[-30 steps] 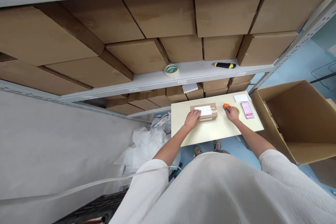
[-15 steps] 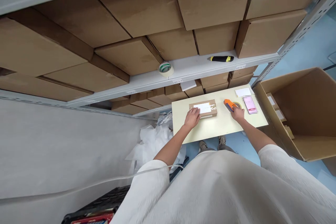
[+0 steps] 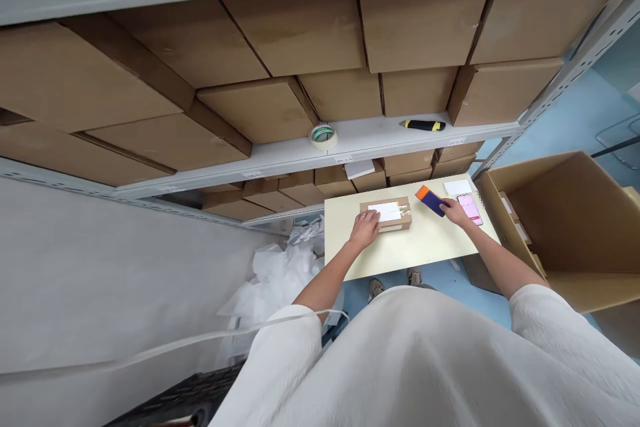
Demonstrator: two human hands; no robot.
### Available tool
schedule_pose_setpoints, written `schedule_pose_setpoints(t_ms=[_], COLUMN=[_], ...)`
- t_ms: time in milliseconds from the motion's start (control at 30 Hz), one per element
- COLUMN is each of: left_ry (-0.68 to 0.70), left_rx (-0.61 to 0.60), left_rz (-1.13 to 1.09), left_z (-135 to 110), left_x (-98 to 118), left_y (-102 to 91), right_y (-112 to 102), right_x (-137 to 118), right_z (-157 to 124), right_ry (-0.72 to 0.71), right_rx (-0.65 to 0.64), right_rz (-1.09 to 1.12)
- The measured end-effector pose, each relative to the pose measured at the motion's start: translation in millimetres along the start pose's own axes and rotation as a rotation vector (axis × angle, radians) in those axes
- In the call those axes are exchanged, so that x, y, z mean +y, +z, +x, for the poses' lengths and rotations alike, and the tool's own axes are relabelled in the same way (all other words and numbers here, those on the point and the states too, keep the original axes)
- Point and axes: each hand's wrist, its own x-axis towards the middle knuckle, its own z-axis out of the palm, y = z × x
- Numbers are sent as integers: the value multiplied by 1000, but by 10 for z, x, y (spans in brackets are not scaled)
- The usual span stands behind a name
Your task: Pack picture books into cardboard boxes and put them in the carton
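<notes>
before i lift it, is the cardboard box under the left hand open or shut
Shut: the box has a flat top under the left hand, with shiny tape at its right end.

A loose white top (image 3: 425, 360) with short sleeves (image 3: 280, 357) is worn with greyish-beige shoes (image 3: 415, 276).

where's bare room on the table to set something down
The table has bare room between the small box, the right hand and the near edge, and less between box and left edge. Crowded: the far right, with phone, white card, orange-and-blue tool.
</notes>
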Motion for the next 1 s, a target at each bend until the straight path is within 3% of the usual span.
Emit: schedule_pose_setpoints(t_ms=[100, 200, 400, 600, 833, 1000], left_ry=[5, 24, 68, 83, 87, 65], left_rx=[10, 13, 18, 37, 72, 44], left_rz=[-15, -35, -59, -83, -106, -117], left_z=[7, 12, -1, -25, -32, -29], left_x=[-24, -60, -146, -206, -255, -261], left_y=[-6, -23, -60, -22, 24, -3], right_y=[-187, -212, 196, 456, 386, 285], right_x=[-333, -748, -1393, -1482, -1445, -1432], right_z=[32, 38, 47, 108, 6, -137], right_ry=[-84, -89, -103, -181, -386, -459], right_rx=[-118, -282, -531, -549, -491, -407], right_rz=[217, 373, 414, 339, 172, -61])
